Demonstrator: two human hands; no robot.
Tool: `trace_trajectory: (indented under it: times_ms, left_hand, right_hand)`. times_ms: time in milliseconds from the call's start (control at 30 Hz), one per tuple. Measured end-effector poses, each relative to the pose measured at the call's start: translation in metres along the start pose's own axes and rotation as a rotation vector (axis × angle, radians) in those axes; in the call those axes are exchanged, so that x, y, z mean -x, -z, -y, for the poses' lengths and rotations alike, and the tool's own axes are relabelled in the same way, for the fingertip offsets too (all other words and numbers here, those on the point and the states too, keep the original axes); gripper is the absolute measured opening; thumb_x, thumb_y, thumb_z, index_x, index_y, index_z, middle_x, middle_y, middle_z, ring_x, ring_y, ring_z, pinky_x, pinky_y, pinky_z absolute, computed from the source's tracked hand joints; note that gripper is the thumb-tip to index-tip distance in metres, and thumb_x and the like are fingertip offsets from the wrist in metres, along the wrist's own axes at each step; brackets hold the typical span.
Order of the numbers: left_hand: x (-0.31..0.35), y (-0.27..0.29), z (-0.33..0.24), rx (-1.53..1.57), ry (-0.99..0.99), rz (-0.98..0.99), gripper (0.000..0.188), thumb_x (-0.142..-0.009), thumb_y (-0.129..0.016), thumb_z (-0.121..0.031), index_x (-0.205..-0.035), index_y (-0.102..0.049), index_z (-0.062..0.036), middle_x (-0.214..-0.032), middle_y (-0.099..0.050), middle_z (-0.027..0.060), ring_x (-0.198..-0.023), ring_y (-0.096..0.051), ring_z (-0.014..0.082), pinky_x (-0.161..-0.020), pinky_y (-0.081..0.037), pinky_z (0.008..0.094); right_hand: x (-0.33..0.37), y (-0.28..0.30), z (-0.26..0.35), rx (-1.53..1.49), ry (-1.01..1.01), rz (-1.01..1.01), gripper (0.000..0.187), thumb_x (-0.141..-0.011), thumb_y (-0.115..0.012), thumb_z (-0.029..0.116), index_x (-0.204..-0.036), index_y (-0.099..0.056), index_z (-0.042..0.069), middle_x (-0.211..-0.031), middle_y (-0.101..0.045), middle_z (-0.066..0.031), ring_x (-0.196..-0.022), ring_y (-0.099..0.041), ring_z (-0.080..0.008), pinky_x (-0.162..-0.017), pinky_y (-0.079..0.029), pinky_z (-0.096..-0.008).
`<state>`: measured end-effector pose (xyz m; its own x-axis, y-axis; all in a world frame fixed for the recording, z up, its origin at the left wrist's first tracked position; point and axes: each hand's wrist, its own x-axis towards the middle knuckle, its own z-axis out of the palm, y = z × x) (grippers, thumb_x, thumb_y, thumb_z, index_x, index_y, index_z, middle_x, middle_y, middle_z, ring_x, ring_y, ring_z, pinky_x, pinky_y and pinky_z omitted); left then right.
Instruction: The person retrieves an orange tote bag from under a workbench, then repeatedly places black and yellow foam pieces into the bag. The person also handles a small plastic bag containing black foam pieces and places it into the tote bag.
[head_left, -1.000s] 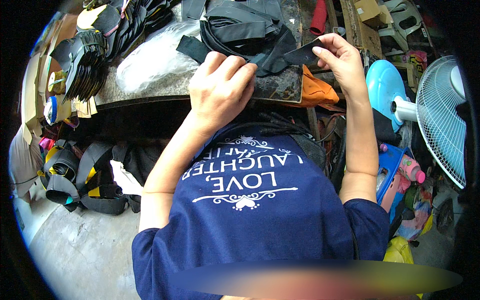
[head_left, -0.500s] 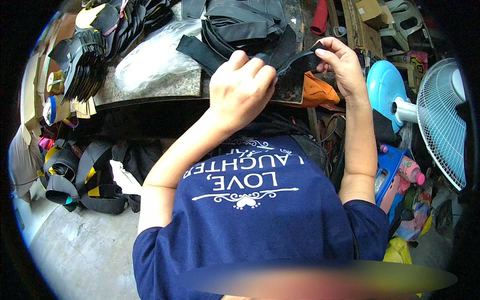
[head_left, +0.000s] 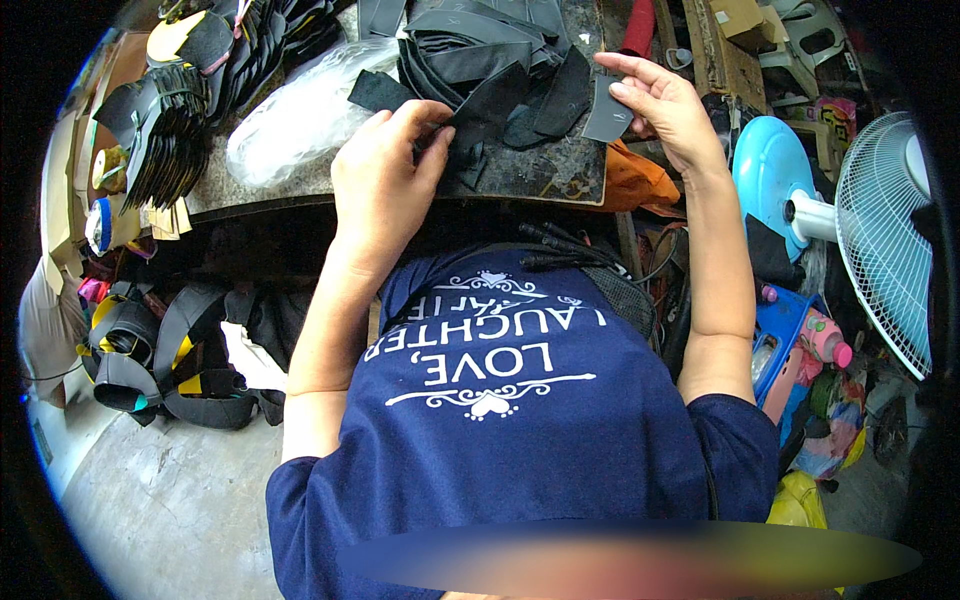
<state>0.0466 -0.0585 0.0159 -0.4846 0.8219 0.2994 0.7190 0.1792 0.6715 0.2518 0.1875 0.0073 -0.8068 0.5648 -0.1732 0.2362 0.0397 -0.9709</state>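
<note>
Two hands work at the bench: the left hand (head_left: 385, 175) pinches a dark cut piece (head_left: 470, 140) at the pile (head_left: 480, 50), and the right hand (head_left: 665, 105) grips a small grey piece (head_left: 607, 110) lifted near the bench edge (head_left: 590, 195). Stacked pieces crowd the top, so a tug could likely drag neighbours off the front; bare surface shows only ahead of the pile.

Two hands (head_left: 385, 180), one white fan (head_left: 880, 240), one clear plastic bag (head_left: 300, 115), and one orange cloth (head_left: 635, 180).

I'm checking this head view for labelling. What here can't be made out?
- Left hand: its fingertips curl over the dark pieces, hiding the grip.
- Right hand: pinches a dark piece; its shape is partly hidden by the fingers.
- Fan: cut off by the dark fisheye rim.
</note>
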Motion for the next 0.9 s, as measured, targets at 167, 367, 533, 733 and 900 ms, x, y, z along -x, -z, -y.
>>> trace_trajectory:
  times_ms: [167, 367, 533, 733, 900]
  left_hand:
    - [0.002, -0.002, -0.008, -0.111, 0.047, 0.055, 0.030, -0.086, -0.072, -0.018, -0.115, -0.065, -0.0169, -0.077, -0.063, 0.0056, -0.070, -0.065, 0.0239, -0.066, -0.052, 0.0358]
    - [-0.001, -0.002, -0.012, -0.210, -0.189, -0.060, 0.033, -0.083, -0.076, -0.018, -0.115, -0.068, -0.0160, -0.079, -0.061, 0.0058, -0.070, -0.062, 0.0231, -0.064, -0.051, 0.0357]
    - [-0.004, 0.000, -0.016, -0.319, -0.173, -0.061, 0.033, -0.076, -0.080, -0.026, -0.105, -0.068, -0.0143, -0.090, -0.059, 0.0033, -0.085, -0.059, 0.0231, -0.068, -0.051, 0.0347]
    - [-0.007, -0.010, -0.022, -0.254, -0.337, -0.108, 0.029, -0.071, -0.082, -0.021, -0.096, -0.067, -0.0147, -0.089, -0.058, 0.0028, -0.084, -0.057, 0.0232, -0.068, -0.051, 0.0335]
    - [-0.006, -0.024, -0.022, -0.279, -0.374, 0.012, 0.026, -0.075, -0.079, -0.017, -0.099, -0.070, -0.0147, -0.091, -0.059, 0.0035, -0.086, -0.059, 0.0235, -0.069, -0.052, 0.0340]
  right_hand:
    - [-0.006, -0.007, 0.001, 0.111, -0.077, -0.002, 0.041, -0.095, -0.069, 0.019, -0.134, -0.063, 0.011, -0.082, -0.061, 0.0095, -0.061, -0.047, 0.0018, -0.053, -0.039, -0.0142]
    - [-0.016, -0.011, 0.000, 0.122, -0.085, -0.014, 0.023, -0.096, -0.069, 0.019, -0.117, -0.069, 0.011, -0.083, -0.064, 0.0082, -0.062, -0.050, 0.0021, -0.053, -0.040, -0.0148]
    - [-0.017, -0.010, 0.000, 0.012, -0.033, -0.081, 0.021, -0.095, -0.069, 0.018, -0.115, -0.069, 0.011, -0.083, -0.066, 0.0080, -0.063, -0.054, 0.0019, -0.052, -0.040, -0.0151]
    - [-0.017, -0.010, 0.005, 0.151, -0.032, 0.030, 0.030, -0.095, -0.070, 0.018, -0.124, -0.067, 0.011, -0.082, -0.064, 0.0089, -0.063, -0.051, 0.0022, -0.052, -0.037, -0.0157]
    - [-0.021, -0.017, 0.002, 0.158, 0.007, 0.052, 0.025, -0.095, -0.069, 0.018, -0.120, -0.068, 0.011, -0.079, -0.064, 0.0091, -0.064, -0.053, 0.0020, -0.053, -0.039, -0.0146]
